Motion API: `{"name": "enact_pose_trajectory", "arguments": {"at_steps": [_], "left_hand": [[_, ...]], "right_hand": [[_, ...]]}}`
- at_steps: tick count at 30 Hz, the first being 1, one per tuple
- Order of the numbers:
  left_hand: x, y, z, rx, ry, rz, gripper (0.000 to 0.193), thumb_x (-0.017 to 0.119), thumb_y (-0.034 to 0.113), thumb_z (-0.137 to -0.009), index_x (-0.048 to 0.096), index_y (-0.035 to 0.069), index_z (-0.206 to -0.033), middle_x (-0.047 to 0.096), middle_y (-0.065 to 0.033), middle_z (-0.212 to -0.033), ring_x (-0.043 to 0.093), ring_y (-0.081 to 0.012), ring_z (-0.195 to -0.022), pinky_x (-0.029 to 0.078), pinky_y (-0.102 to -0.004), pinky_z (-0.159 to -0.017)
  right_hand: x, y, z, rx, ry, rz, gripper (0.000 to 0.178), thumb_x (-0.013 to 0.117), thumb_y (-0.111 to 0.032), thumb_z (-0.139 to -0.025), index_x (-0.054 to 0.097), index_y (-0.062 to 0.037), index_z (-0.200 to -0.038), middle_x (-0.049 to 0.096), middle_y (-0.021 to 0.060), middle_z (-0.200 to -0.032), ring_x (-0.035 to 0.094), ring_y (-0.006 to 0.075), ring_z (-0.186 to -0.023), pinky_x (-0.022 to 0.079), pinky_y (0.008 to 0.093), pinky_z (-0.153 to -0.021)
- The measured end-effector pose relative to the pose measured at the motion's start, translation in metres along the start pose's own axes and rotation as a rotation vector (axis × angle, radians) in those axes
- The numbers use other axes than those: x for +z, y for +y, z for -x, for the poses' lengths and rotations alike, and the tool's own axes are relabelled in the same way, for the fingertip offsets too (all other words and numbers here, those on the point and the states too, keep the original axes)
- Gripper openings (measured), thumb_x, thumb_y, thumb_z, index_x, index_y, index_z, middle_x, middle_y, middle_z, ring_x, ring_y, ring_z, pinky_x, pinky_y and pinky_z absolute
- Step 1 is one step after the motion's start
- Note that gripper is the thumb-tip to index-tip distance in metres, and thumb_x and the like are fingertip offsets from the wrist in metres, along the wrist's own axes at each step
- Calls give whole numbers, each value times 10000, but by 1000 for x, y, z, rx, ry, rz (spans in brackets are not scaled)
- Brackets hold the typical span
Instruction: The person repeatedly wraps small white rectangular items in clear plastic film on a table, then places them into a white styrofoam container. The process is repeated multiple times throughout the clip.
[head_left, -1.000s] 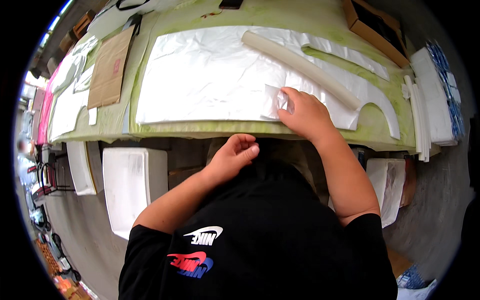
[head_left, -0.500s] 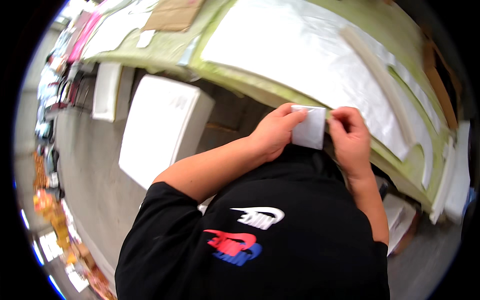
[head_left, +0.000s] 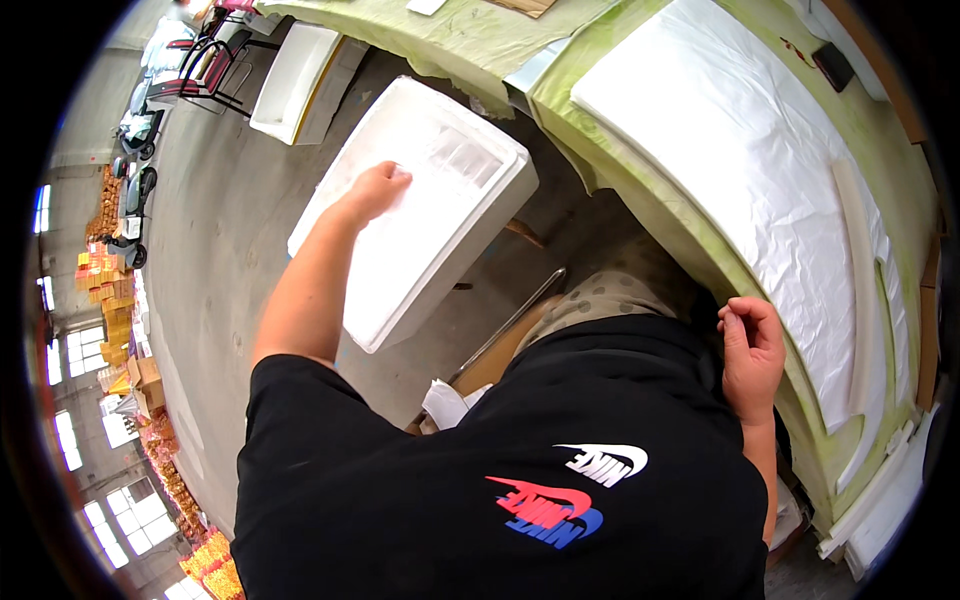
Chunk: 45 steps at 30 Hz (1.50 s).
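My left hand (head_left: 378,192) reaches into a white foam box (head_left: 440,275) at the left. Its fingers are closed, and what they hold, if anything, blends into the white. Just right of it, in the box's far corner, stands a row of small flat whitish packets (head_left: 460,158). My right hand (head_left: 752,350) is beside the near edge of the table, thumb and fingers curled together. I cannot make out anything between them.
On the right, a table under a yellow-green cover (head_left: 620,170) carries a wide white sheet (head_left: 720,150), a pale strip (head_left: 853,290) and a dark phone-like object (head_left: 832,66). Beyond the foam box stand another white box (head_left: 292,82) and a chair (head_left: 205,72).
My left hand has left the small white packet it held by the table edge and moved left into the foam box. My right hand has drawn lower. The view has swung left.
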<state>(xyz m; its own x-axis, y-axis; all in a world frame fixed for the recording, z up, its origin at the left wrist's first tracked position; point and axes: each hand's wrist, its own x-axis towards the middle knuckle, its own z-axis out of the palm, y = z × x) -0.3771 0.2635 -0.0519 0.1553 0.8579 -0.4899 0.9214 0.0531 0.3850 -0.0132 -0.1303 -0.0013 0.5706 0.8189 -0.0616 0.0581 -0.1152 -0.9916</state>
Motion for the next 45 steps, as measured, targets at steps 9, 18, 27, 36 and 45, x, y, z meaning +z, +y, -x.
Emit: {"name": "enact_pose_trajectory", "arguments": {"at_steps": [9,18,27,36,45], "left_hand": [[63,-15,-30,81,-14,-38,565,718,329,-928,581,36,-1391,672,-171,-1293,635,-302,-1194,476,-371,-1034],[79,-19,-10,44,116,-28,669,782,320,-839,566,20,-1396,562,-206,-1394,572,-325,-1276,467,-373,-1080],[86,-18,-18,-27,132,66,675,718,292,-886,476,61,-1473,528,-191,-1455,536,-366,-1322,457,-424,-1100],[75,-10,-8,273,267,-119,312,691,230,-915,712,165,-1219,607,-126,-1333,595,-307,-1208,478,-366,-1049],[84,12,-27,448,138,-242,163,690,204,-915,783,181,-1047,652,-52,-1154,661,-239,-1042,526,-343,-936]], "right_hand": [[9,-3,-11,8,-43,52,148,625,23,-989,632,-30,-1126,629,1,-983,547,54,-820,458,201,-739],[9,1,-13,10,-59,77,144,634,22,-984,637,-23,-1122,626,1,-982,545,59,-820,459,207,-748],[0,-1,-6,-38,-25,60,137,633,19,-987,639,-18,-1119,635,18,-992,560,69,-829,465,211,-754],[-35,17,22,-93,132,-3,152,614,10,-1000,627,-22,-1148,651,49,-1004,599,101,-864,499,227,-789],[-34,24,26,-88,112,-12,146,619,3,-1001,626,-22,-1144,653,48,-1004,593,92,-859,497,225,-784]]}}
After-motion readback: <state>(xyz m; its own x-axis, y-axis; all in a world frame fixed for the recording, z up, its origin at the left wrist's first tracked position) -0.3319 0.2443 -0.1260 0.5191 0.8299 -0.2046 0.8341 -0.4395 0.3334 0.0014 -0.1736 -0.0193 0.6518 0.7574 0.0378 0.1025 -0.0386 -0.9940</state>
